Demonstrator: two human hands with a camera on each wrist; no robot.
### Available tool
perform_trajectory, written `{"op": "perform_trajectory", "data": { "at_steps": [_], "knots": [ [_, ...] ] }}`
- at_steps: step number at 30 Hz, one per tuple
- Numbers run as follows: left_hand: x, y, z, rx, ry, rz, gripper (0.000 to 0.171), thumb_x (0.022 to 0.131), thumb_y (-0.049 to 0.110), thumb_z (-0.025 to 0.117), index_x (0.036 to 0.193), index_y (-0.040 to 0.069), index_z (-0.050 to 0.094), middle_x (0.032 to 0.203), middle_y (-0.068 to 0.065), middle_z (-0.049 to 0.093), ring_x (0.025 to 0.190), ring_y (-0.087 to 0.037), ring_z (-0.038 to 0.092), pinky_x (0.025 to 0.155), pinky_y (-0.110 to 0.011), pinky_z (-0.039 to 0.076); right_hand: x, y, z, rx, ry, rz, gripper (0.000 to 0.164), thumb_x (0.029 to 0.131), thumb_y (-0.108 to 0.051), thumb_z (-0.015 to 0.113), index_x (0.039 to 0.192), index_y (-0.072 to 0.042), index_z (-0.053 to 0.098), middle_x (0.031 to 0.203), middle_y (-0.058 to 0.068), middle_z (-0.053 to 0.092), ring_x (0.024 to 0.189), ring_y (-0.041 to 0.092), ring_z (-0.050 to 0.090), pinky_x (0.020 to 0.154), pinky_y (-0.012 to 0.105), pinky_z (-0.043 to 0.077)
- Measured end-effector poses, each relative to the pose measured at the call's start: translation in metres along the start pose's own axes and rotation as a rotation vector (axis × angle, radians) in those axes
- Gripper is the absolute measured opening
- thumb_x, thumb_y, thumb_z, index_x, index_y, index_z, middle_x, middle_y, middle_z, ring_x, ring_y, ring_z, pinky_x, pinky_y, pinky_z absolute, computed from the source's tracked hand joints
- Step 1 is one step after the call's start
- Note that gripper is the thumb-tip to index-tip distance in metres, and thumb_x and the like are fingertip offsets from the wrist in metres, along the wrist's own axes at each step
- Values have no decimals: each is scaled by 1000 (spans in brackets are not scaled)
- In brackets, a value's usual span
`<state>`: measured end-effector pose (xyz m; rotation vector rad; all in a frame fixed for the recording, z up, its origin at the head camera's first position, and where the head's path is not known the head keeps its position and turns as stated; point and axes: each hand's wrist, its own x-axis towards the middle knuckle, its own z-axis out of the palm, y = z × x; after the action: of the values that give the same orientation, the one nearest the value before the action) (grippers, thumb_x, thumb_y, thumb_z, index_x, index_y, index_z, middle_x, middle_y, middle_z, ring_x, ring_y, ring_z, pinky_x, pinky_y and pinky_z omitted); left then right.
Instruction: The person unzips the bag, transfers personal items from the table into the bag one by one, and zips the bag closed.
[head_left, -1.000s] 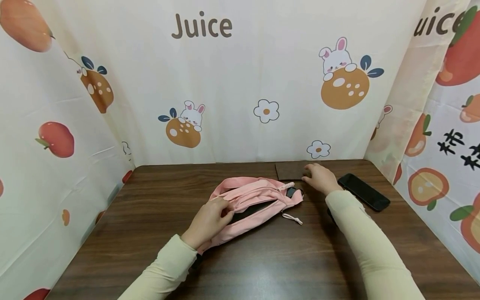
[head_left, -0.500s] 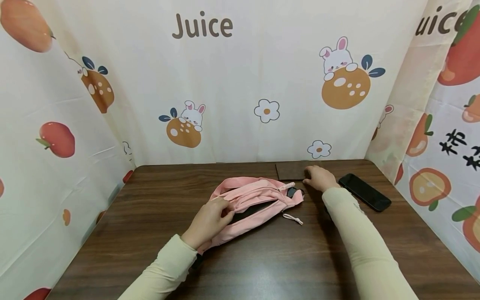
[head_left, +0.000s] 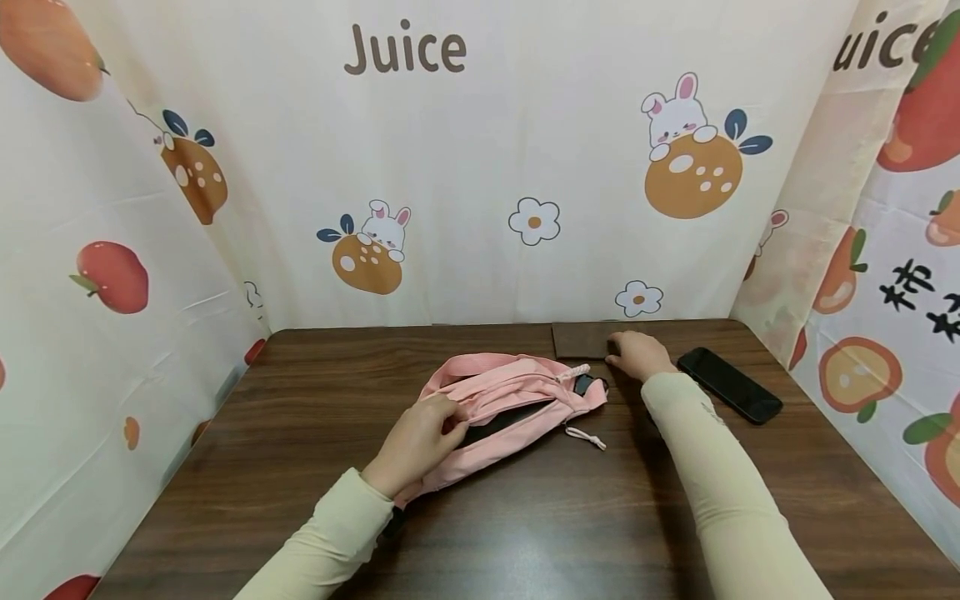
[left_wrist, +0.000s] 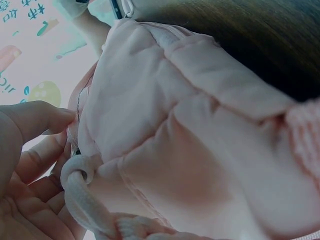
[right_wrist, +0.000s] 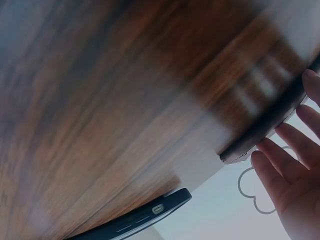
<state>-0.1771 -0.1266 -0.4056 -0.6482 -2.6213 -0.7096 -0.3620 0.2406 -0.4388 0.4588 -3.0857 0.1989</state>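
A pink waist bag (head_left: pixel 487 458) lies in the middle of the table with its dark main pocket unzipped. My left hand (head_left: pixel 420 442) pinches the rim of the opening between thumb and fingers; in the left wrist view, the thumb (left_wrist: pixel 45 117) presses on the fabric edge near the zip. At the table's back edge lies a flat brown wallet (head_left: pixel 579 341). My right hand (head_left: pixel 639 357) holds its right end, which it hides in the head view. From the right wrist view, the fingers (right_wrist: pixel 282 155) lie along the wallet's stitched edge, with the wallet low over the table.
A black phone (head_left: pixel 727 383) lies to the right of the right hand, its side edge close in the right wrist view. A white zip cord (head_left: pixel 585 437) trails from the bag. Printed curtains (head_left: pixel 480 167) enclose the wooden table (head_left: pixel 330 392) behind and at both sides.
The right hand's fingers have drawn closer together on the wallet, and the right forearm has shifted slightly left. The left hand and the bag have stayed put.
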Motion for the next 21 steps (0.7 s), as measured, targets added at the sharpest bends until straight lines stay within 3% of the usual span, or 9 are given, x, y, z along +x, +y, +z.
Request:
{"op": "perform_trajectory", "data": {
  "at_steps": [21],
  "knots": [
    [0, -1, -1, -4, -13, -1, 12, 83, 8, 70, 75, 17, 67, 69, 9, 53, 66, -4, 46, 60, -19, 41, -6, -3, 0, -164, 58, -86, 39, 90, -32, 69, 114, -2, 68, 108, 20, 71, 97, 40, 67, 82, 53, 53]
  ]
}}
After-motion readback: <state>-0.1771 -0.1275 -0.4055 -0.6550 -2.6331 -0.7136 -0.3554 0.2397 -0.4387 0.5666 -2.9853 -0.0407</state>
